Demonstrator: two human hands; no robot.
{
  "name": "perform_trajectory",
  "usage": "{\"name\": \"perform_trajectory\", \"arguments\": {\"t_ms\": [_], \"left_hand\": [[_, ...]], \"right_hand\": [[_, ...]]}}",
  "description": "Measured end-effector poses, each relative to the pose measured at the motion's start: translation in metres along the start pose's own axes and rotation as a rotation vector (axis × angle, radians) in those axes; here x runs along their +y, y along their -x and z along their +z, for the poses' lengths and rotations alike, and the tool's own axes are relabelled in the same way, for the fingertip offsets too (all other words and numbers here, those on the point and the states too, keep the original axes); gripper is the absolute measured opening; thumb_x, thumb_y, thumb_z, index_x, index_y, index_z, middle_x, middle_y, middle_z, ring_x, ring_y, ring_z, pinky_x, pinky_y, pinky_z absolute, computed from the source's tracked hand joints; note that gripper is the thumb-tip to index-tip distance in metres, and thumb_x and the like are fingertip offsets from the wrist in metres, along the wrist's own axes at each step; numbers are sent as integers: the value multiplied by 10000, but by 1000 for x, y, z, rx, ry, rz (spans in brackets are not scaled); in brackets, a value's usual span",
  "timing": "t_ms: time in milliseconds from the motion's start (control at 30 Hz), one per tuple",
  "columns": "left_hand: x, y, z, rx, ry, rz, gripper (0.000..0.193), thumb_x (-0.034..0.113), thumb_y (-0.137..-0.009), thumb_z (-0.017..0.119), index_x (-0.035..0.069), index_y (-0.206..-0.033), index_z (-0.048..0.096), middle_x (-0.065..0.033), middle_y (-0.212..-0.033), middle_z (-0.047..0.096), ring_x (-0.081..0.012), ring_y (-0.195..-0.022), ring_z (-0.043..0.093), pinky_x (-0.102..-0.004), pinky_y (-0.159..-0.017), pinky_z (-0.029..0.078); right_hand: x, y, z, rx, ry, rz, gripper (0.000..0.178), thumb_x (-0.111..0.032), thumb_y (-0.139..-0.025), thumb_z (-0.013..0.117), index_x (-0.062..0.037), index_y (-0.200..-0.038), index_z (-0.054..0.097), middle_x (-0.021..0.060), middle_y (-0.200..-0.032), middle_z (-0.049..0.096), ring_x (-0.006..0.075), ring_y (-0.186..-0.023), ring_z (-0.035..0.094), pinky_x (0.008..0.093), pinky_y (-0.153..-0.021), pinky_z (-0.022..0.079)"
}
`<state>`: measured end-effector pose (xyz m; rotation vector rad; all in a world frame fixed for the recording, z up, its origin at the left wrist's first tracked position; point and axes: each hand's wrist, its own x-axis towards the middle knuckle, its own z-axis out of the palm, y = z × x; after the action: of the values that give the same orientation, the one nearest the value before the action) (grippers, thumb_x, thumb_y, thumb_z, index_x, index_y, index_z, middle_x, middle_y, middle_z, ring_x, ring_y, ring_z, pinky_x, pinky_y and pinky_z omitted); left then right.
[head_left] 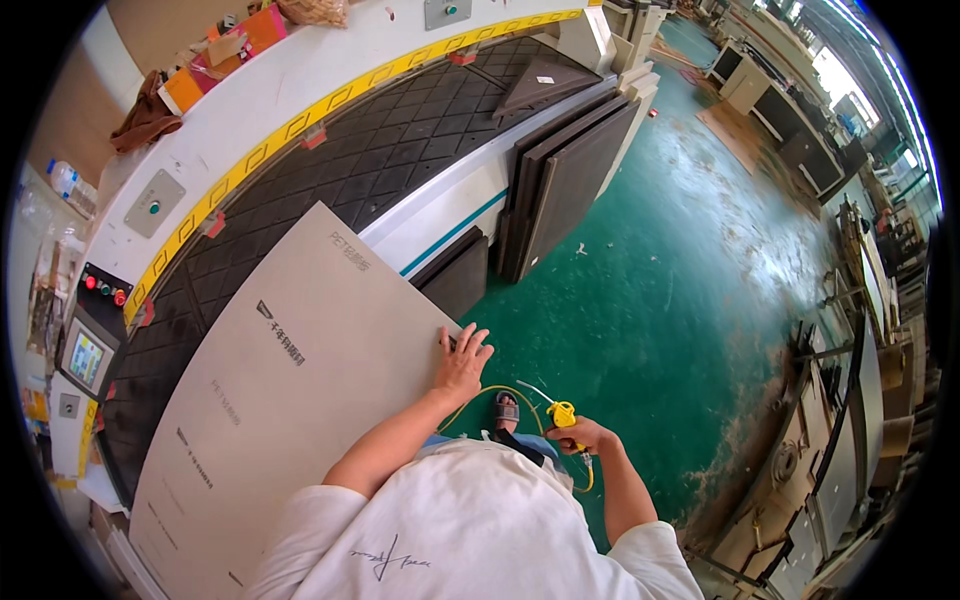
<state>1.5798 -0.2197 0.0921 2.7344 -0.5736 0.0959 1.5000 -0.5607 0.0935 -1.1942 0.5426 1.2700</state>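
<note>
A large pale grey-beige board with dark printing lies across the machine bed, its near edge sticking out toward me. My left hand rests on the board's right edge near the corner, fingers spread. My right hand is wrapped round a yellow air blow gun with a thin metal nozzle that points up and left. A yellow air hose curves from near my body past the gun. The gun is out over the floor, apart from the board.
The dark padded machine bed has a yellow guard strip behind it. Dark panels lean upright against the machine's front. A control screen stands at far left. Stacked boards line the right, beyond the green floor.
</note>
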Motion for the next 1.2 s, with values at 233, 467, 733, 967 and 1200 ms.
{"name": "perform_trajectory", "arguments": {"t_ms": [233,467,733,967,1200], "left_hand": [[5,-1,-5,-69,-50,-27,366,24,-905,589,144,-1249,621,-66,-1439,484,-299,-1494,327,-730,-1222,122],[4,-2,0,-37,-41,-9,380,14,-883,602,142,-1241,617,-53,-1368,533,-291,-1468,362,-736,-1217,129],[2,0,3,18,10,0,422,-29,-813,615,121,-1207,623,-67,-1324,529,-311,-1447,372,-744,-1207,131],[1,-2,3,41,20,4,400,-28,-824,600,120,-1195,623,-84,-1331,523,-302,-1447,374,-738,-1209,132],[2,0,-1,12,3,-13,413,-29,-819,602,131,-1199,626,-68,-1340,526,-294,-1449,374,-733,-1212,133]], "right_hand": [[-4,-4,4,11,1,-13,167,-95,-936,770,-35,-1029,644,-25,-700,461,95,-578,430,279,-501,334],[-7,0,-2,94,53,-44,157,-92,-925,785,-41,-957,640,-22,-679,469,97,-562,442,281,-485,315],[-9,-1,4,27,29,-46,136,-91,-929,778,-34,-965,660,-26,-665,452,94,-558,432,287,-497,324],[-7,-4,6,34,2,-43,147,-103,-925,783,-26,-972,667,-24,-672,458,96,-566,433,289,-492,338],[-4,-3,13,57,-82,-85,120,-88,-936,764,-43,-955,654,-26,-676,451,99,-568,429,289,-491,328]]}}
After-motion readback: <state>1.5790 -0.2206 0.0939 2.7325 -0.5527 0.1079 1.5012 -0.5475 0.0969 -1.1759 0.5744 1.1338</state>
